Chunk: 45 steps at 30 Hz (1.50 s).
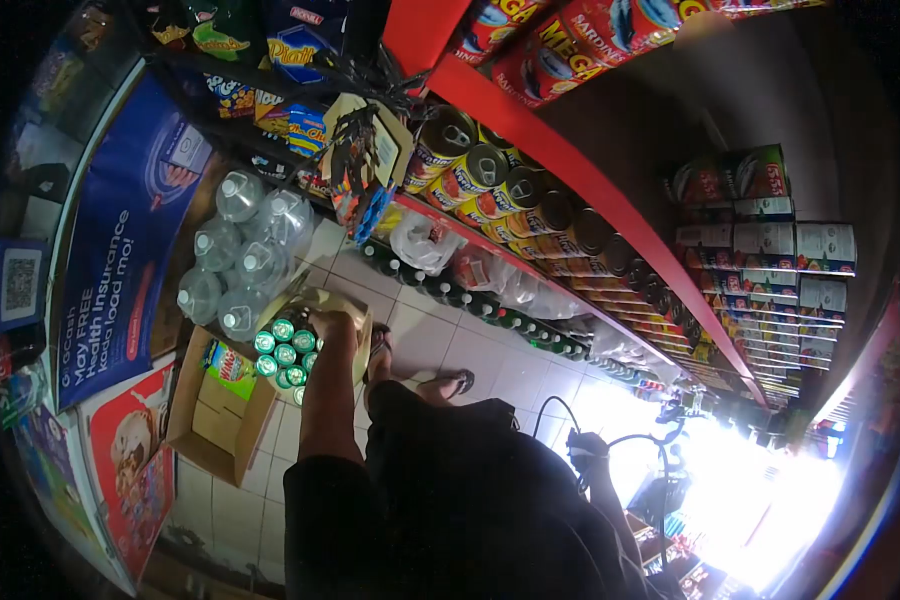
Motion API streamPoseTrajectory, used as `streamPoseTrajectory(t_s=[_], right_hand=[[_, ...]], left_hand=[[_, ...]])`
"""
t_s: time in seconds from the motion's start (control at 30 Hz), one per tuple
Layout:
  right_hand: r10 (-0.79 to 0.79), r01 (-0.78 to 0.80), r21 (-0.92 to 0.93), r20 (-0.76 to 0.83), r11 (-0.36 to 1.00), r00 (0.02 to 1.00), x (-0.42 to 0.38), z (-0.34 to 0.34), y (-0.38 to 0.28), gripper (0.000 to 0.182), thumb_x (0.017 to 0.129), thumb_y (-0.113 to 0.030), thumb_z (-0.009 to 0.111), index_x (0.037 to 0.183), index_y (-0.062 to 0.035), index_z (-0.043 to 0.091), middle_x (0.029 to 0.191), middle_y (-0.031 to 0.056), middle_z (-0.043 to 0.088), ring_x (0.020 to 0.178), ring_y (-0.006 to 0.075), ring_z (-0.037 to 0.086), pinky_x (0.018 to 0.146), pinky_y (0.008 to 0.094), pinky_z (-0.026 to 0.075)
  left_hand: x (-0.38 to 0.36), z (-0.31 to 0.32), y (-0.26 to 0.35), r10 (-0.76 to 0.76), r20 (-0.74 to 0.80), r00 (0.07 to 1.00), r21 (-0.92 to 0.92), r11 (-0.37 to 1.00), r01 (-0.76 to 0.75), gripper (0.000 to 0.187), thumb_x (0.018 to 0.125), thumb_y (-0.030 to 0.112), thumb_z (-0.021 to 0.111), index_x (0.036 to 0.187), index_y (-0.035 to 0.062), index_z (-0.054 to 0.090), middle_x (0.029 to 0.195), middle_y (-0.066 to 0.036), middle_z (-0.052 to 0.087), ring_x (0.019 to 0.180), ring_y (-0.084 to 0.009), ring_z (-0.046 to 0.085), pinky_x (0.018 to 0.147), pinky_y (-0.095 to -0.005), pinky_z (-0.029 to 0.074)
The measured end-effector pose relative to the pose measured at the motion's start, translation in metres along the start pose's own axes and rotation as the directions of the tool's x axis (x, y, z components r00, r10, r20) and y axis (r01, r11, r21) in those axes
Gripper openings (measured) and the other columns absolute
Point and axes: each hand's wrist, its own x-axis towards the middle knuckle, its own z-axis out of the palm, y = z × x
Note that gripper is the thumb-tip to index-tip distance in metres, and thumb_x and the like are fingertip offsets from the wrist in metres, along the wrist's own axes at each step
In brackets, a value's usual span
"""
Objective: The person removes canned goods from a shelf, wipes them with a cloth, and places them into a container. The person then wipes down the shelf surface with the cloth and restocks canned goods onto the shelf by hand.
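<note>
My left hand (322,318) reaches down into an open brown bag or carton (352,312) on the floor, at its upper rim. Just beside it stand several round green-and-white tops (284,356) of cans or bottles, packed close together. The fingers of this hand are hidden. On the other side of my body, my right hand (587,447) hangs low, dark against the glare, beside looping black cords (558,402). Its fingers cannot be made out, nor whether it holds a cord.
Clear plastic jugs (242,258) and an open cardboard box (208,425) with a green pack stand on the tiled floor (425,325). Shelves of cans (485,168), a red shelf edge (570,150) and a row of dark bottles (450,293) run along one side.
</note>
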Motion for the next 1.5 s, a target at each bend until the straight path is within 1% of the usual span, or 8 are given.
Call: streamPoseTrajectory(t_s=[0.17,0.3,0.4,0.57,0.9,1.03,1.3,1.5], right_hand=[[-0.266,0.295,-0.439,0.127,0.849,0.955,0.010,0.000,0.023,0.018,0.100,-0.014,0.061,0.095,0.0027,0.065,0.074,0.0100,0.065,0.052,0.0143,0.058,0.045,0.0241,0.048],[-0.123,0.122,0.037,0.028,0.992,0.992,0.017,0.018,-0.005,0.016,0.093,-0.016,0.071,0.094,-0.0013,0.066,0.076,0.0086,0.066,0.057,0.0157,0.062,0.048,0.0250,0.050],[0.113,-0.113,-0.005,0.063,0.994,0.992,0.028,0.021,-0.075,0.028,0.095,-0.032,0.065,0.091,-0.0041,0.069,0.076,0.0104,0.069,0.058,0.0207,0.065,0.047,0.0308,0.053],[0.240,-0.144,-0.516,0.124,0.844,0.963,0.038,0.029,-0.142,0.064,0.102,-0.057,0.045,0.079,-0.0030,0.072,0.068,0.0131,0.070,0.055,0.0297,0.070,0.050,0.0407,0.060],[0.311,-0.314,0.121,0.048,0.942,0.949,0.024,0.054,-0.086,0.063,0.102,-0.056,0.047,0.079,-0.0020,0.072,0.066,0.0143,0.068,0.054,0.0292,0.069,0.049,0.0407,0.060],[0.415,-0.417,0.069,0.041,0.906,0.909,-0.003,0.039,-0.109,0.046,0.099,-0.042,0.057,0.078,-0.0042,0.071,0.069,0.0101,0.069,0.063,0.0275,0.070,0.053,0.0424,0.056],[-0.133,0.216,0.295,-0.278,0.931,0.951,0.027,0.077,0.083,0.013,0.084,-0.021,0.064,0.078,-0.0104,0.068,0.074,0.0082,0.070,0.075,0.0276,0.071,0.058,0.0434,0.052],[-0.369,0.334,-0.201,-0.174,0.921,0.913,0.092,-0.003,0.068,0.032,0.095,-0.035,0.063,0.094,-0.0031,0.061,0.076,0.0059,0.060,0.067,0.0219,0.060,0.058,0.0391,0.049]], left_hand=[[-0.007,-0.016,0.008,0.016,-0.098,0.995,-0.049,0.999,-0.021,0.046,0.087,0.038,0.074,0.128,0.0187,0.071,0.137,-0.008,0.067,0.128,-0.0265,0.061,0.101,-0.0463,0.047],[-0.060,-0.052,0.020,-0.025,-0.509,0.860,-0.429,0.874,-0.229,0.041,0.092,0.039,0.069,0.119,0.0082,0.071,0.115,-0.011,0.074,0.112,-0.0298,0.069,0.092,-0.0442,0.053],[-0.123,-0.093,0.032,0.005,-0.673,0.740,-0.724,0.202,-0.660,0.037,0.092,0.025,0.075,0.119,0.0017,0.068,0.106,-0.014,0.074,0.099,-0.0262,0.072,0.085,-0.0368,0.056],[-0.281,-0.229,0.052,0.063,-0.924,0.376,-0.382,-0.159,-0.910,0.036,0.093,0.009,0.072,0.127,0.0027,0.064,0.106,-0.008,0.069,0.097,-0.0146,0.066,0.087,-0.0298,0.053],[-0.348,-0.453,0.154,0.038,-0.979,-0.199,0.199,-0.007,-0.980,0.063,0.084,0.019,0.082,0.139,0.0022,0.055,0.131,-0.017,0.064,0.122,-0.0294,0.063,0.102,-0.0414,0.049],[-0.357,-0.468,0.159,0.280,-0.960,0.002,0.013,0.051,-0.999,0.066,0.073,0.027,0.087,0.128,0.0022,0.060,0.122,-0.022,0.068,0.113,-0.0366,0.067,0.094,-0.0443,0.052],[-0.374,-0.438,0.168,-0.161,-0.987,-0.014,0.086,-0.445,-0.892,0.053,0.084,0.004,0.081,0.131,0.0021,0.055,0.120,-0.010,0.067,0.105,-0.0163,0.064,0.089,-0.0329,0.053],[-0.392,-0.295,0.159,-0.330,-0.905,0.268,0.014,-0.654,-0.757,0.055,0.076,-0.009,0.079,0.124,0.0040,0.054,0.116,-0.010,0.062,0.111,-0.0218,0.064,0.091,-0.0332,0.056]])
